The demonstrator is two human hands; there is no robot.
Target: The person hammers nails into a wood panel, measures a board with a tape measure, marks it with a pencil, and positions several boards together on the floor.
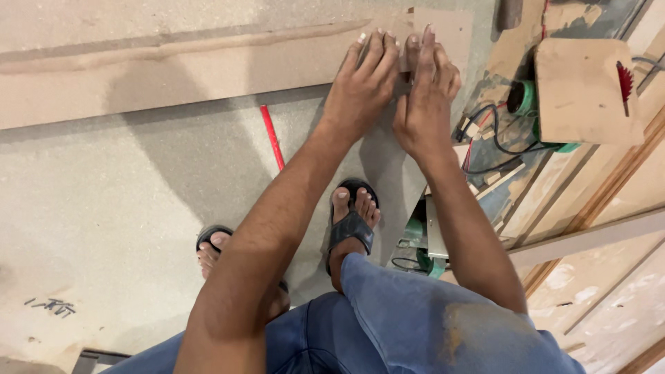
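I crouch on a large grey board [125, 208] in black sandals. My left hand [361, 86] lies flat, fingers stretched forward, on the near edge of a long brown board [173, 69] that crosses the top of the view. My right hand [426, 97] stands on its edge right beside it, fingers straight and together, touching the same brown board near its right end. A narrow dark gap shows between the two hands; whether anything small sits there is hidden. The right thumb is not visible.
A thin red stick [272, 137] lies on the grey board left of my arms. At right stand a green power tool [523, 97] with black cable, a square brown panel [585, 90], wooden strips [589, 239] and another green tool [422, 246] by my right foot.
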